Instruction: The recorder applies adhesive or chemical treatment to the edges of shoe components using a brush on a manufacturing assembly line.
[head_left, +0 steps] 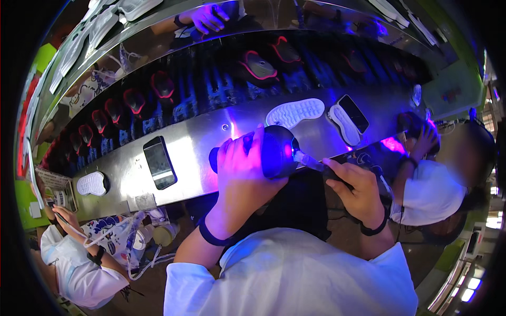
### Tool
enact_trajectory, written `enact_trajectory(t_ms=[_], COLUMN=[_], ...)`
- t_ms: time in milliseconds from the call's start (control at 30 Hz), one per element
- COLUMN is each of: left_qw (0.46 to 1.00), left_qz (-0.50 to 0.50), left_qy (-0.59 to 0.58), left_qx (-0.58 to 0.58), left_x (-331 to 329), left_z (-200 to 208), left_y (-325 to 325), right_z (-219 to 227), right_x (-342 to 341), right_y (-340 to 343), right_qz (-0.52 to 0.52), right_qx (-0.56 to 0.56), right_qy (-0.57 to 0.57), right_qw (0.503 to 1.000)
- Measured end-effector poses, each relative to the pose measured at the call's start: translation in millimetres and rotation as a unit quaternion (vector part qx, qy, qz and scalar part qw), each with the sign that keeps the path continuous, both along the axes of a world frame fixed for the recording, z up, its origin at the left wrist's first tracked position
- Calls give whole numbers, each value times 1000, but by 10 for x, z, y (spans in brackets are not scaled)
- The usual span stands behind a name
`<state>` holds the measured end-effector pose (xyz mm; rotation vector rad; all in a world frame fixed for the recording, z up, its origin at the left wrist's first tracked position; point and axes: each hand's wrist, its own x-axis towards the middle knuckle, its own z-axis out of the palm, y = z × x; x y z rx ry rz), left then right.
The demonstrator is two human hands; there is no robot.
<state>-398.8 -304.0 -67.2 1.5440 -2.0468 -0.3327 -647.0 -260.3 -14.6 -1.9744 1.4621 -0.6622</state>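
Note:
My left hand (243, 167) is wrapped round a dark shoe upper (282, 150), held just over the near edge of a metal bench (205, 134). Purple light falls on the upper and my fingers. In my right hand (361, 192), pinched between thumb and fingers, is a brush (310, 161) with a dark handle. Its pale tip meets the right end of the upper, or lies very close to it. Beyond the upper, a white shoe sole (295, 112) rests on the bench, with another white sole (345, 125) lying partly over a smartphone (354, 111).
Behind the bench, a dark recessed strip (184, 87) carries several dark uppers with glowing red edges. Another phone (160, 162) and a white sole (92, 184) lie to the left. Co-workers sit at left (79, 268) and right (435, 189); another person's hand (208, 20) shows across.

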Motion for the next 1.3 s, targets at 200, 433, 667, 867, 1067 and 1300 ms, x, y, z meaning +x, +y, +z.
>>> enact_trajectory(t_ms=[200, 433, 667, 867, 1067, 1300], left_qw=[999, 995, 977, 940, 914, 838], left_qz=[12, -50, -75, -157, -175, -149], left_qy=[8, -68, 111, 228, 256, 375], left_qx=[43, 55, 167, 197, 261, 369], left_x=[235, 673, 710, 549, 540, 474], left_z=[27, -251, -170, -28, 18, -167], left_y=[-124, -105, 176, 330, 408, 348], right_z=[-338, -1034, -121, -12, -80, -433], right_x=[186, 222, 245, 269, 200, 47], right_y=[-215, -306, -607, -586, -436, -320], right_qz=[-18, -3, 63, 94, 91, 92], right_qx=[-19, 127, 40, 6, 11, 9], right_qy=[-52, -200, -173, -151, -164, -171], right_qw=[998, 972, 982, 984, 982, 981])
